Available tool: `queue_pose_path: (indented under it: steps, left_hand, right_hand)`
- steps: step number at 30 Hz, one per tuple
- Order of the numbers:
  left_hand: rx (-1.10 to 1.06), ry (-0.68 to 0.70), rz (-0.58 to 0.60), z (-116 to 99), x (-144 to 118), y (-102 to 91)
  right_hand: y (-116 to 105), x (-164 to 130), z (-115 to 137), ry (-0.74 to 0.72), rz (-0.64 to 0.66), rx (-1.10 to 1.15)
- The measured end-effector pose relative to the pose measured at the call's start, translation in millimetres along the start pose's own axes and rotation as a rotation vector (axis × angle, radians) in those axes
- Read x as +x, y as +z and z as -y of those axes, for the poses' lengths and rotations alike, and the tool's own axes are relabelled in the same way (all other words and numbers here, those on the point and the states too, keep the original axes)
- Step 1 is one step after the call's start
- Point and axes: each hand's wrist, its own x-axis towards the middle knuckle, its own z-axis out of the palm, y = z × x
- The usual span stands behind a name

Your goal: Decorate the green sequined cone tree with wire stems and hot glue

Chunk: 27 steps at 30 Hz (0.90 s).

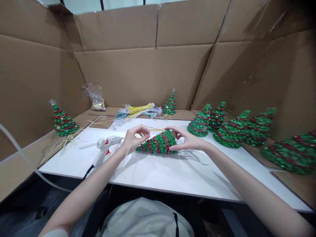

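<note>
A small green Christmas tree [158,144] with red garland lies on its side on the white board, its tip to the left. My left hand [135,136] is closed above the tip, with thin yellow wires [126,154] pinched in its fingers and trailing down. Wrapped round the tree's wide base is my right hand [185,139], thumb at the near side and forefinger at the top. Yellow wire runs across between both hands, behind the tree. Thin dark wires [197,156] stick out from the base, under my right hand.
Left of my hands lies a white glue gun [102,149]. Decorated trees stand at the left [63,121] and back [170,104]; several more [229,131] are at the right. A wire bundle [138,111] and a plastic bag [95,97] lie behind. Cardboard walls [140,72] enclose the table.
</note>
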Motion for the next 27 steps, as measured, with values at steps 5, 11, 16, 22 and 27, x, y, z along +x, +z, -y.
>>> queue_pose_path:
  steps: [5, 11, 16, 22, 27]
  left_hand:
    - [-0.035, -0.012, -0.014, 1, 0, 0.8]
    - [-0.055, -0.006, -0.003, -2, 0, 0.9]
    - [-0.016, 0.029, 0.017, -6, -2, 0.4]
    - [-0.006, 0.052, 0.057, -8, -3, -0.4]
    - [0.002, 0.07, 0.059, -7, -3, -0.4]
  right_hand:
    - [3, -4, 8, -0.08, -0.035, 0.022]
    - [7, -14, 9, -0.144, -0.094, -0.001]
    - [9, -17, 10, -0.174, -0.132, -0.013]
    - [13, -21, 12, -0.149, -0.159, -0.021]
    - [17, -28, 13, -0.155, -0.165, -0.04]
